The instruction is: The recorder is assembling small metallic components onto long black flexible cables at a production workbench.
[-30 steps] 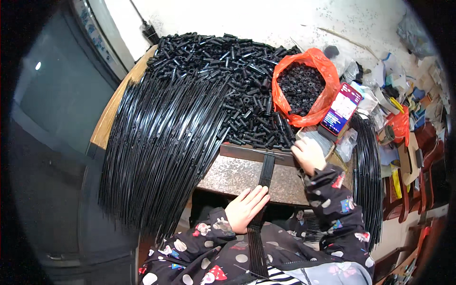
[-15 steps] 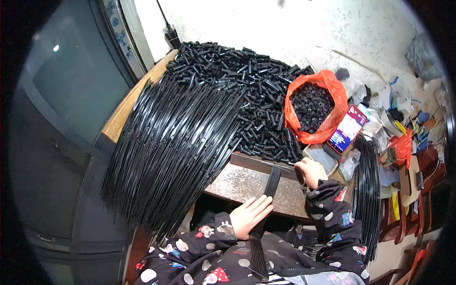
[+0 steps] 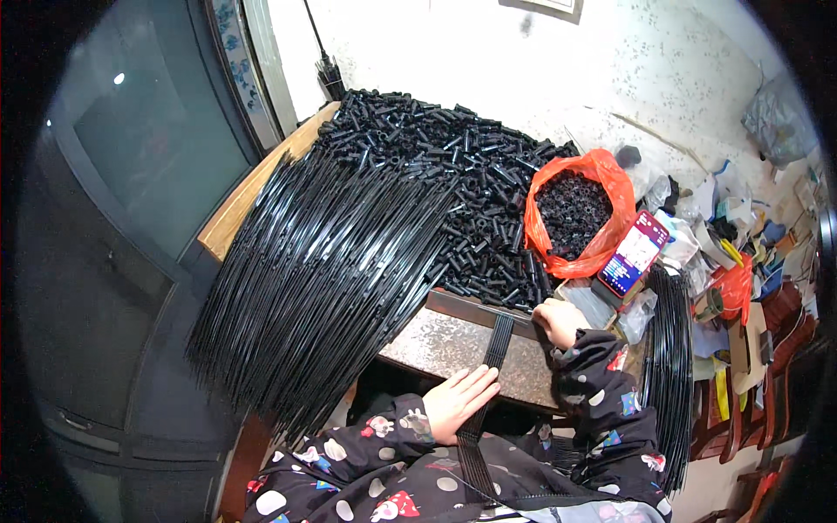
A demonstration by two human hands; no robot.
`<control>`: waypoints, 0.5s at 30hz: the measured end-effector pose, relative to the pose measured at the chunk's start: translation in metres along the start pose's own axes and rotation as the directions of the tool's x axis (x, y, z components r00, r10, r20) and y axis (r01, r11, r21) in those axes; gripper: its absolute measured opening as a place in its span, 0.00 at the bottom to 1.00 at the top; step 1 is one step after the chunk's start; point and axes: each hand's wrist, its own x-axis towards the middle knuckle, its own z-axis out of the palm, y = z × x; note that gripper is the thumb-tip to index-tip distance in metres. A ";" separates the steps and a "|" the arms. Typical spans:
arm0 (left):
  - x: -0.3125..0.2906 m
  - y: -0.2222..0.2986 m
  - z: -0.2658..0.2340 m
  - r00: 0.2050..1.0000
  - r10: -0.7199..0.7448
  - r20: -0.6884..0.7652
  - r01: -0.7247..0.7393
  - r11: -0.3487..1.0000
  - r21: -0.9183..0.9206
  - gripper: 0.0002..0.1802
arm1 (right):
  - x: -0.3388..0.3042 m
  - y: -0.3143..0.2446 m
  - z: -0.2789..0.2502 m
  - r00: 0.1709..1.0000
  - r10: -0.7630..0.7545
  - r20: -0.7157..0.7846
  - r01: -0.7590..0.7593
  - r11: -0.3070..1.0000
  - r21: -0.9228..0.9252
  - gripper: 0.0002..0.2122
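My left hand [image 3: 458, 407] lies flat, fingers stretched out, across a narrow row of thin black rods [image 3: 497, 344]. The row runs from a dark low ledge [image 3: 462, 308] over the speckled tabletop [image 3: 436, 342] and down onto my lap. At the right end of the ledge, my right hand [image 3: 561, 322] is closed with its fingers curled; whatever they hold is hidden. Just beyond it spreads a big heap of short black plastic tubes [image 3: 488, 166].
A thick fan of long black rods [image 3: 323, 279] covers the left side. An orange-red bag [image 3: 602, 253] holds small black parts. Beside it leans a lit phone [image 3: 635, 251]. More black rods [image 3: 667, 375] hang at the right, near cluttered bags and boxes [image 3: 741, 235].
The view has tilted up a little, so the table sits lower in it. My right hand has shifted slightly left and away from me. The left hand stays on the rods.
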 end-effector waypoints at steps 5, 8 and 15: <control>0.000 0.000 -0.001 1.000 -0.004 0.024 0.003 0.999 0.035 0.40 | 0.009 0.001 0.008 1.000 0.007 -0.025 -0.007 1.000 -0.024 0.05; 0.001 -0.002 -0.001 0.999 0.021 0.038 -0.022 1.000 0.012 0.41 | 0.017 -0.004 0.027 0.980 0.103 -0.172 -0.071 0.981 0.183 0.05; 0.008 -0.006 0.004 0.997 0.019 -0.081 -0.024 0.998 -0.062 0.42 | 0.004 -0.008 0.005 0.990 0.075 -0.117 -0.014 0.890 0.455 0.21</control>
